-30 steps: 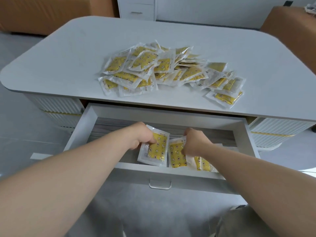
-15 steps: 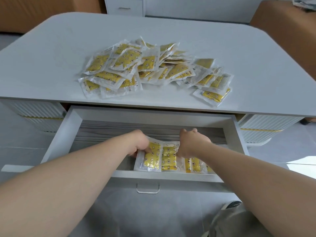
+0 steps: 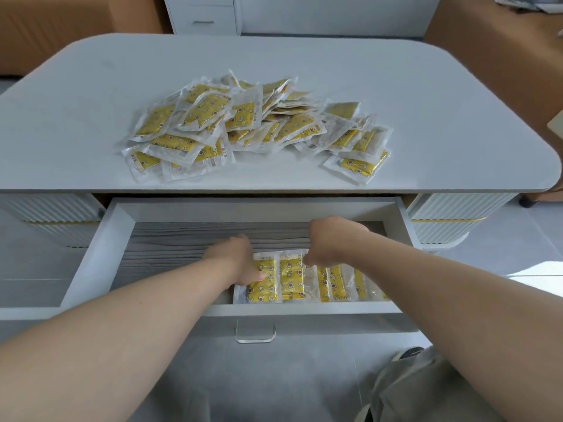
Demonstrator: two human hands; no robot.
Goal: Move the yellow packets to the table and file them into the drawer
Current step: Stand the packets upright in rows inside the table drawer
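Head view. Open white drawer (image 3: 100, 254): filed packets (image 3: 332, 284) in a side-by-side row at front right, long axes front to back. Leftmost packet (image 3: 263, 289) is pinched under the left hand (image 3: 240, 260) thumb. Right hand (image 3: 332, 242) is curled over the row; its grip cannot be told. Loose yellow packets (image 3: 243, 126) are heaped on the white table (image 3: 426, 102). Grey floor (image 3: 274, 376).

Both forearms extended; left hand (image 3: 240, 260) grips leftmost packet (image 3: 263, 289), right hand (image 3: 332, 242), knuckles up, pinches next packet (image 3: 292, 280).
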